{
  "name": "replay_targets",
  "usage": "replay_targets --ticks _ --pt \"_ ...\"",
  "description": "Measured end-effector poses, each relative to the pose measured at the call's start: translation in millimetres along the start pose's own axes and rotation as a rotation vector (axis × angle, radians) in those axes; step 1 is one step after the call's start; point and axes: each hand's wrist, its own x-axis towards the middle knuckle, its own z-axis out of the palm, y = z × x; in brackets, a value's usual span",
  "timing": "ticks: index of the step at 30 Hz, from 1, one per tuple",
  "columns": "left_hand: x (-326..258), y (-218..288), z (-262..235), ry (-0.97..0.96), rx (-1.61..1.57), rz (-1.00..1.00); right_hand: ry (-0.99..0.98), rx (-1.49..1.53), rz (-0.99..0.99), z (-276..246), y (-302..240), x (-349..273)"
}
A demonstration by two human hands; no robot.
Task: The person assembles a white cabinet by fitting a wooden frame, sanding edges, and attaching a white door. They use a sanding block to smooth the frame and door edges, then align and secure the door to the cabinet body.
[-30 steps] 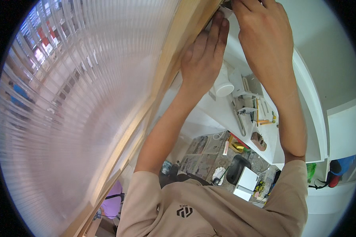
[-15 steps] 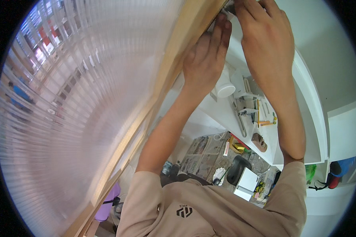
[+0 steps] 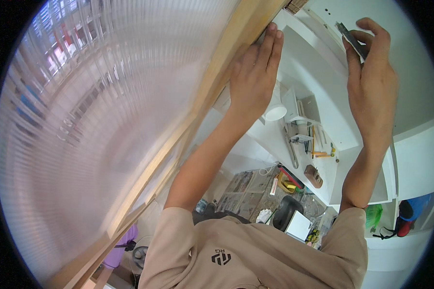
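Observation:
My left hand (image 3: 253, 77) lies with its fingers stretched out against the pale wooden frame (image 3: 211, 86) around a ribbed, see-through panel (image 3: 144, 101). Raised at the upper right, my right hand (image 3: 375, 82) pinches a thin, dark grey strip (image 3: 351, 40) with a pale edge between thumb and fingers. I cannot make out exactly what the strip is. It is apart from the frame, in front of a white cabinet surface (image 3: 405, 53).
A white cup-like container (image 3: 275, 111) stands below my left hand. Pencils (image 3: 314, 139) and a brown block (image 3: 313, 176) lie on a white shelf (image 3: 275, 144). Lower down are a black seat-like object (image 3: 287, 212), a green bag (image 3: 373, 216) and a purple object (image 3: 122, 248).
My right hand has moved away from the top of the frame to the right, and the dark strip now shows in it. My left hand stays on the frame.

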Motion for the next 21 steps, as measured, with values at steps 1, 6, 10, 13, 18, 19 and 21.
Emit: replay_targets --ticks 1,6,10,13,18,19,21 --pt "4 3 -5 -0.009 0.005 -0.062 -0.066 0.004 0.005 -4 -1 1" --pt "50 23 -35 -0.226 -0.079 -0.249 -0.065 -0.005 -0.277 -17 25 2" --pt "75 21 -47 -0.299 -0.072 -0.285 -0.007 0.065 -0.311 -30 35 -1" --pt "80 26 -55 -0.43 -0.108 -0.325 -0.023 0.121 -0.278 -34 44 -8" --pt "64 27 -56 -0.354 -0.088 -0.238 -0.019 0.193 -0.253 -39 38 -9" --pt "63 31 -58 -0.374 -0.107 -0.22 0.016 0.191 -0.307 -36 42 -6" --pt "62 50 -61 -0.429 -0.193 -0.186 0.031 0.157 -0.317 -42 45 -10"
